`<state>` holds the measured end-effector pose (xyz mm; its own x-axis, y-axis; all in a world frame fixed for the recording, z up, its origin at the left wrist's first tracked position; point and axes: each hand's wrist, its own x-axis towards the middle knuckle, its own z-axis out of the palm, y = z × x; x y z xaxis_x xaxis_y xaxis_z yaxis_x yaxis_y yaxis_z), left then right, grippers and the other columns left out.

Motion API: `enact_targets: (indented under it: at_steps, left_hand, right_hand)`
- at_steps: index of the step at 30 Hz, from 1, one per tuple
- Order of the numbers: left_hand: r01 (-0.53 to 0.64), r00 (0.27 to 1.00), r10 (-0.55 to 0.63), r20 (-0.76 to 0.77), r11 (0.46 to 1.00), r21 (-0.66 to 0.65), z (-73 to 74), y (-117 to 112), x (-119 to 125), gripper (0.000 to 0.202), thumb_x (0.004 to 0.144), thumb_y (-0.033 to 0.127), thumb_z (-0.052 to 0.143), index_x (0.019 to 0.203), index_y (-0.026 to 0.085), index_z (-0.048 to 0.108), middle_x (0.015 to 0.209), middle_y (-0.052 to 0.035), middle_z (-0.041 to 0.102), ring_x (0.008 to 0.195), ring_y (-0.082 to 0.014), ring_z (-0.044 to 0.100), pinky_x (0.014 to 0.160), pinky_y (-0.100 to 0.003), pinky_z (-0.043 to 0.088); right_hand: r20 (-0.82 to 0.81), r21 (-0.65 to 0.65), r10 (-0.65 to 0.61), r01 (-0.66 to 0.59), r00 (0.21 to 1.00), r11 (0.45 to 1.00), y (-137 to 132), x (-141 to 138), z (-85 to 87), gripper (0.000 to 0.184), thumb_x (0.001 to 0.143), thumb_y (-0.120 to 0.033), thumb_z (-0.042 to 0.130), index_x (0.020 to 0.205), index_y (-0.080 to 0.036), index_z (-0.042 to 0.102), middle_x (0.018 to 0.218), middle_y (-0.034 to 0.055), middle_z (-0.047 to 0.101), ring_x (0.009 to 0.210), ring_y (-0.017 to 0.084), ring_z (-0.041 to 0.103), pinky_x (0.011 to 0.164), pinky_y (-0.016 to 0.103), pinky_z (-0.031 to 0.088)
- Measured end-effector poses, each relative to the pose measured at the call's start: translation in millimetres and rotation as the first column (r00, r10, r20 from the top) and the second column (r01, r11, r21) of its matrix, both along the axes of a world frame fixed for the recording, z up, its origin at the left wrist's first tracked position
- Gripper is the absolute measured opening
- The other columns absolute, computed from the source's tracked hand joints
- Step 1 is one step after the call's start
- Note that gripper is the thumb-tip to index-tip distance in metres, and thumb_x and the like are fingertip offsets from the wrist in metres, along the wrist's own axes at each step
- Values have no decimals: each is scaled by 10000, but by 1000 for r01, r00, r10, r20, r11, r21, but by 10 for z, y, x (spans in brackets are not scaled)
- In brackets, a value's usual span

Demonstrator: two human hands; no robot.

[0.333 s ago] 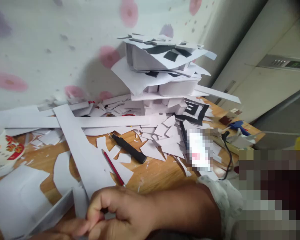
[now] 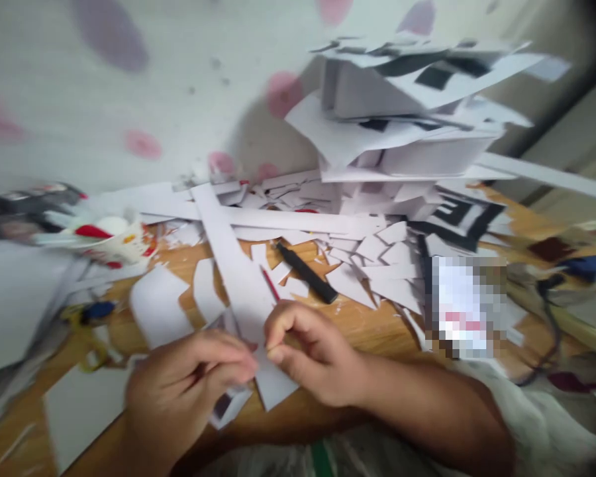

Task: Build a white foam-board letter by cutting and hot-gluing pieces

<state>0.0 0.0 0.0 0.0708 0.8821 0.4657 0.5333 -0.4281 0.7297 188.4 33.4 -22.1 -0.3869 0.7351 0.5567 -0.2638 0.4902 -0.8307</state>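
My left hand (image 2: pixel 183 381) is closed, its thumb and fingers brought together. A small folded white board piece (image 2: pixel 231 405) with a dark inner side shows below its fingers, partly hidden by the hand. To the right, my right hand (image 2: pixel 312 351) pinches thumb and forefinger together. Whatever is in that pinch is too small to make out. The two sets of fingertips are close but apart. Beneath and behind them lies a long white strip (image 2: pixel 228 255). A red pencil (image 2: pixel 271 283) rests just beyond my right hand, with a black pen-shaped tool (image 2: pixel 308 271) beside it.
White layered structure (image 2: pixel 407 152) stands at the back right, loose pieces on top. White scraps (image 2: pixel 387 255) cover much of the wooden table (image 2: pixel 357 334). A paper cup (image 2: pixel 122 245) with utensils and yellow-handled scissors (image 2: pixel 87 338) are at left. A blurred-out phone-like object (image 2: pixel 459 305) lies right.
The view has swung left and down, so the scene sits further right. Both hands now show fully, and their fingertips, earlier touching, have come apart.
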Motion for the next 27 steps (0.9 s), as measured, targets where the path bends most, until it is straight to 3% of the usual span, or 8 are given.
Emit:
enact_targets:
  at_steps: [2,4,13,19,27]
  left_hand:
    - [77,996,-76,42,997,-5,53,17,70,149,788,286,730,649,243,700,618,48,719,489,-109,647,464,-163,513]
    - [83,996,-82,38,997,-3,65,25,113,121,769,295,773,684,240,708,625,39,724,487,-109,640,465,-175,500]
    - [131,986,-131,105,991,7,-14,-4,95,131,760,380,790,744,269,721,683,37,747,541,-126,674,516,-211,525]
    - [245,967,-241,85,969,-43,-8,55,72,155,803,365,752,726,238,708,669,16,739,565,-130,674,542,-214,522]
    - [327,945,-319,76,935,-135,23,31,39,180,812,296,744,691,214,638,632,54,691,506,-68,592,507,-150,454]
  right_hand:
    - [37,-14,7,-6,999,1000,-12,1,-17,56,898,-175,563,850,-186,535,786,16,561,719,117,544,671,245,467]
    - [44,3,8,-8,999,1000,-22,-12,-36,51,895,-173,572,853,-190,550,777,18,573,725,127,549,682,265,463]
    - [45,106,-2,-3,999,994,2,-14,-18,84,872,-123,574,831,-196,566,759,19,586,729,139,559,678,286,468]
    - [41,150,0,-6,999,989,46,-7,-45,120,854,-118,600,834,-208,523,780,17,588,732,134,570,680,281,484]
    - [71,349,-31,5,997,937,49,27,-30,64,899,-216,607,932,-196,556,784,52,641,720,150,596,664,280,508]
